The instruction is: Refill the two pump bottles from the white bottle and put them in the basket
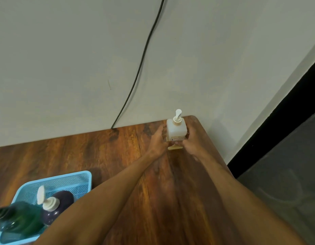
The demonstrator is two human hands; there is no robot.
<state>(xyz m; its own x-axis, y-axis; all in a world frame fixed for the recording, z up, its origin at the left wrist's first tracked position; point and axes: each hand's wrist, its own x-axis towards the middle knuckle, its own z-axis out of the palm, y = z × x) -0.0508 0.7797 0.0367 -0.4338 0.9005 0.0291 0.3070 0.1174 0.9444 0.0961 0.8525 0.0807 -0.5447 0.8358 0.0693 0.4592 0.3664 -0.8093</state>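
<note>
— Both hands are closing around the white pump bottle [176, 130] at the far right corner of the bench [100, 156]. The left hand [157, 141] is pressing on its left side and the right hand [191, 140] on its right side, low on the body, so the grip is clamped on this bottle from two sides.

— Which step is it, you think?

— I am judging that the filling part is finished. A dark pump bottle [55, 207] and a green bottle [20, 218] are already lying in the blue basket [82, 175] at the near left. The green one is blurred, so I cannot tell its cap.

— And how is the white one standing?

— It is standing upright, its long axis going up from the bench. The pump nozzle [178, 113] is pointing away from the person, toward the wall [64, 68].

— What is the next move asking for?

— I cannot tell if the person is putting it down or lifting it. If putting down, the hands should be opening slowly, because the corner edge is near and the bottle is tall.
</note>
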